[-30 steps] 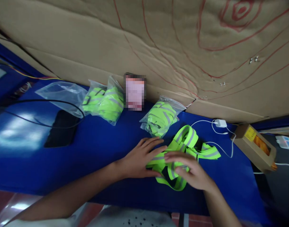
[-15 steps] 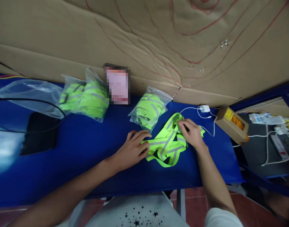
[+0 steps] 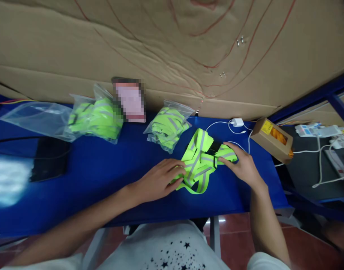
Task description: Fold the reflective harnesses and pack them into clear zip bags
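Note:
A neon yellow-green reflective strap (image 3: 198, 165) with grey stripes lies loosely looped on the blue table, a dark buckle-like piece near its right part. My left hand (image 3: 162, 178) is closed with curled fingers on its left end. At its right end, my right hand (image 3: 245, 167) pinches a folded section between thumb and fingers. Just behind the strap sits a clear zip bag (image 3: 168, 125) packed with similar straps. Further left, two more bagged bundles (image 3: 104, 118) lie side by side.
An empty-looking clear bag (image 3: 39, 118) and a dark flat object (image 3: 49, 159) lie at left. A blurred screen device (image 3: 131, 101) leans against the cardboard wall (image 3: 160, 48). At right are a white charger (image 3: 238, 122) with cable, a cardboard box (image 3: 269, 138) and a side shelf (image 3: 304, 176).
My right hand has moved right and drawn the strap's right end outward, spreading the loops. My left hand stays at the left end. The view has shifted slightly.

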Available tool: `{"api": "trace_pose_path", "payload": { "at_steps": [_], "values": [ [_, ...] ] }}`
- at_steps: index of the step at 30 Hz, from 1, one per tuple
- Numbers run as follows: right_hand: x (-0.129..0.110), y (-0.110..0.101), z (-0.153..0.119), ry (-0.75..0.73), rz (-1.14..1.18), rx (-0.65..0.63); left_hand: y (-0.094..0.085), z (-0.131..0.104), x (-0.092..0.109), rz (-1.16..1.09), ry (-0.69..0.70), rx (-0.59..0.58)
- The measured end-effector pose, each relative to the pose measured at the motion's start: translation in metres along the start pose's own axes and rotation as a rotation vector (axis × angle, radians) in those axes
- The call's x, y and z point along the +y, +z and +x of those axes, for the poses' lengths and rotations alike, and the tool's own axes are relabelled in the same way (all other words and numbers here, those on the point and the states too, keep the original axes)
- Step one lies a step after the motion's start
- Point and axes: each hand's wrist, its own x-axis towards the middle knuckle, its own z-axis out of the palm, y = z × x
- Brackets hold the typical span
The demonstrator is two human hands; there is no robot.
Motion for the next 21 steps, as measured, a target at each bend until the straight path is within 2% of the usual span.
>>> {"api": "trace_pose_path", "payload": {
  "at_steps": [3, 9, 13, 17, 19, 21],
  "values": [
    [-0.020, -0.012, -0.001, -0.025, 0.062, 0.109, 0.000, 0.020, 0.010, 0.005, 0.019, 0.040],
    [-0.052, -0.024, -0.004, -0.159, 0.150, 0.162, -0.022, 0.065, 0.020, 0.022, 0.041, 0.297],
    [-0.064, -0.022, -0.005, -0.305, 0.094, 0.191, -0.028, 0.091, 0.023, 0.168, 0.018, 0.218],
    [-0.066, -0.015, -0.006, -0.300, 0.091, 0.225, -0.017, 0.101, 0.012, 0.282, -0.094, 0.158],
    [-0.066, -0.013, -0.006, -0.264, 0.098, 0.167, -0.009, 0.100, 0.004, 0.347, -0.087, 0.084],
    [-0.070, -0.014, -0.006, -0.227, 0.089, 0.042, -0.003, 0.099, -0.002, 0.450, -0.031, 0.019]
  ]
}}
